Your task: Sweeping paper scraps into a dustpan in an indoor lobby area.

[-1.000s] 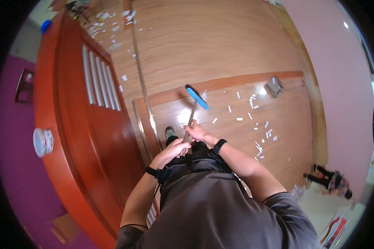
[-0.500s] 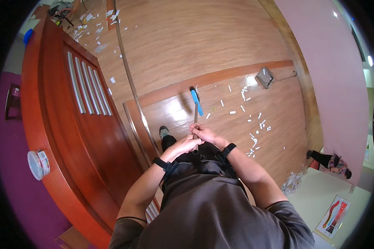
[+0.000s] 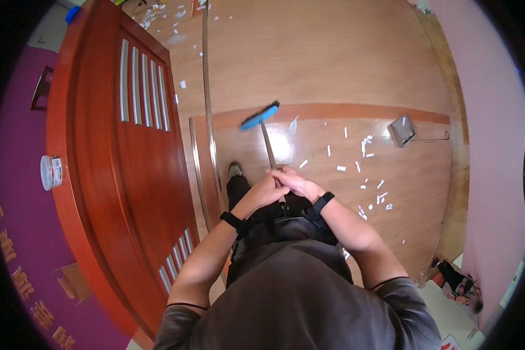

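Broom handle (image 3: pixel 268 146) partly hidden, printed sheet (image 3: pixel 450 343) cut off at bottom

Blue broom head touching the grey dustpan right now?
Apart. The head view shows it: a wide stretch of wood floor with white scraps lies between the blue broom head and the grey dustpan.

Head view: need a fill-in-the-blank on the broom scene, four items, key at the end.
1. The broom head is coloured ____, with dark bristles.
2. The left hand and right hand grip the broom handle, and the wrist bands are coloured ____.
3. The grey dustpan lies on the floor to the person's ____ of the broom head.
4. The red-brown door stands on the person's ____ side.

Missing words: blue; black; right; left.
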Demonstrator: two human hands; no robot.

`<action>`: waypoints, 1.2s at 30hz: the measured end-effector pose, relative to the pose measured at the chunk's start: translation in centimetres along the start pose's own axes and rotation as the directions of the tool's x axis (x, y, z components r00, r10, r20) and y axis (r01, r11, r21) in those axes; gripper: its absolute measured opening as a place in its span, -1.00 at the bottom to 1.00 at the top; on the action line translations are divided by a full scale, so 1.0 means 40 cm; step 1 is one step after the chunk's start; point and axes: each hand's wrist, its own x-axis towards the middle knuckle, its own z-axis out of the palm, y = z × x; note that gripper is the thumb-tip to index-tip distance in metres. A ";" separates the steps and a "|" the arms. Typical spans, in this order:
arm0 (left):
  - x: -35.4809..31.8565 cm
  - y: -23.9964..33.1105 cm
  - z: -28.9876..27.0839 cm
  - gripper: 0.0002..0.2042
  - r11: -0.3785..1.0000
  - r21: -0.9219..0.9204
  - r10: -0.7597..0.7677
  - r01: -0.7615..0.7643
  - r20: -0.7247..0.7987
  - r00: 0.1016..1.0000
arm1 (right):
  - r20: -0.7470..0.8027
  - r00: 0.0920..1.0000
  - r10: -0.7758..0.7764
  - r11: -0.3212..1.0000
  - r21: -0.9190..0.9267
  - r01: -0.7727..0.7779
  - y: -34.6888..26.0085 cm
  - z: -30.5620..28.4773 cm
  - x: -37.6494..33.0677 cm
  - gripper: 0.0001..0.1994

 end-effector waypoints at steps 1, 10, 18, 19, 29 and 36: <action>0.014 -0.009 0.015 -0.82 0.992 0.111 -0.064 0.063 0.006 0.998 | 0.027 0.999 0.017 0.992 0.121 -0.020 -0.006 -0.004 -0.018 -0.69; -0.038 -0.001 0.141 -0.68 0.946 -0.055 -0.325 0.320 -0.129 0.937 | 0.044 0.983 0.176 0.964 0.194 -0.181 0.163 -0.218 -0.011 -0.82; -0.350 -0.166 0.172 -0.82 0.756 -0.404 -0.651 0.516 -0.376 0.659 | -0.076 0.978 0.195 0.978 0.087 -0.188 0.187 -0.379 0.115 -0.73; -0.364 -0.164 0.188 -0.82 0.749 -0.409 -0.658 0.521 -0.377 0.651 | -0.072 0.974 0.216 0.976 -0.003 -0.217 0.226 -0.428 0.155 -0.70; -0.412 -0.143 0.252 -0.87 0.581 -0.476 -0.814 0.660 -0.319 0.485 | -0.191 0.955 -0.228 0.370 -0.924 -0.097 0.622 -0.770 0.047 -0.82; -0.327 -0.143 0.197 -0.86 0.766 -0.347 -0.641 0.541 -0.362 0.677 | -0.604 0.733 0.313 0.332 -0.654 -0.680 0.879 -0.913 -0.380 -0.74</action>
